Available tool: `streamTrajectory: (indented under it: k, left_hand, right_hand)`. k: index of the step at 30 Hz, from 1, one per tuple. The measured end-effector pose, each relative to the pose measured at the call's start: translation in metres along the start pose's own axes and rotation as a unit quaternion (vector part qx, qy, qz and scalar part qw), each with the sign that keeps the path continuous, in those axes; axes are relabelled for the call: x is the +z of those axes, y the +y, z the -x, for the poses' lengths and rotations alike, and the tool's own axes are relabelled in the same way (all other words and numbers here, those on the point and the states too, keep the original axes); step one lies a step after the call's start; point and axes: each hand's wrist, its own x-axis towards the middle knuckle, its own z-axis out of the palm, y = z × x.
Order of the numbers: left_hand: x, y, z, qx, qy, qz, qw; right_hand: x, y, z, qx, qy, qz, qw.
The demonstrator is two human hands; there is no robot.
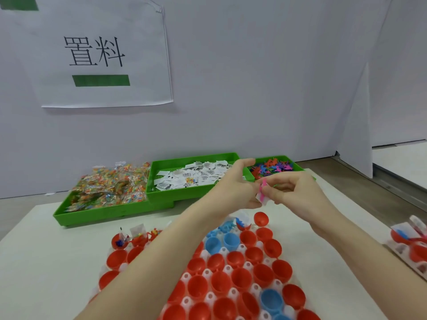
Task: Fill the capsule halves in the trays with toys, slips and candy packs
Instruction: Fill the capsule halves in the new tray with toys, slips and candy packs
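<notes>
My left hand (pixel 233 185) and my right hand (pixel 293 190) meet above the far end of the white capsule tray (pixel 209 273). Between their fingertips they pinch a pink toy with a white slip (pixel 262 192). The tray holds several open red halves (pixel 240 277) and a few blue halves (pixel 231 240). Halves at the tray's far edge hold toys and slips (pixel 241 221). Behind stand three green bins: candy packs (pixel 111 183), white slips (pixel 194 175), coloured toys (pixel 273 168).
A second capsule tray (pixel 413 245) with filled red halves lies at the right edge. A white wall with a paper sign (pixel 99 54) rises right behind the bins. The white table top (pixel 46 262) ends near the right, where floor shows.
</notes>
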Motion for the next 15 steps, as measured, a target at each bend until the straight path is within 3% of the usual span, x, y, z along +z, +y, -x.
streamTrajectory:
  k: [4, 6, 10, 13, 15]
  left_hand:
    - [-0.003, -0.013, -0.02, -0.062, -0.015, 0.029, 0.998]
    - [-0.004, -0.023, -0.027, -0.037, -0.003, -0.069, 0.997]
    - [-0.007, -0.046, -0.038, 0.024, -0.028, -0.391, 0.92]
    - [-0.001, -0.059, -0.044, 0.012, -0.057, -0.49, 0.87]
    - [0.003, -0.066, -0.048, 0.021, -0.058, -0.504, 0.862]
  right_hand:
    - [0.002, 0.022, -0.011, 0.014, 0.016, -0.01, 1.0]
    - [0.002, 0.033, -0.013, 0.04, 0.009, -0.013, 0.999]
    - [0.002, 0.051, -0.014, 0.063, 0.007, 0.037, 0.997]
    - [0.003, 0.057, -0.016, 0.051, -0.018, 0.087, 0.995]
    - [0.006, 0.059, -0.017, 0.055, -0.04, 0.12, 0.99]
